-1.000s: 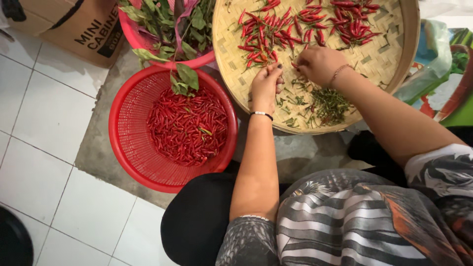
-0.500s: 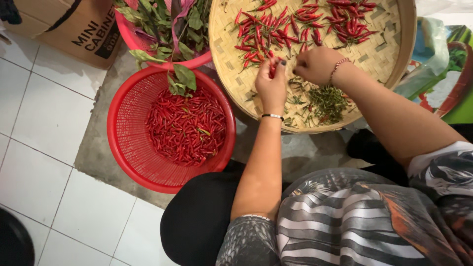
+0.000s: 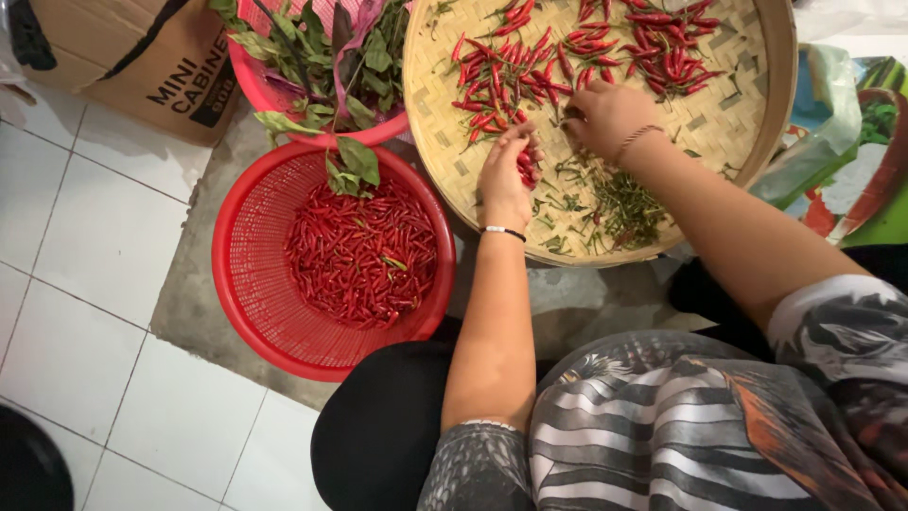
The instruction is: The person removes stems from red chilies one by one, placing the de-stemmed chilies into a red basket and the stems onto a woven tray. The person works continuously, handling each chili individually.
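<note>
Two red baskets (image 3: 248, 284) (plastic), one woven tray (image 3: 757, 114).

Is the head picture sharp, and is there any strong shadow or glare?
Head view: light soft and even, no glare; chillies in the red basket sharp; left hand and right hand slightly soft; faint shadow under the tray.

Left hand (image 3: 506, 180) now fuller of chillies (image 3: 526, 163)
</note>
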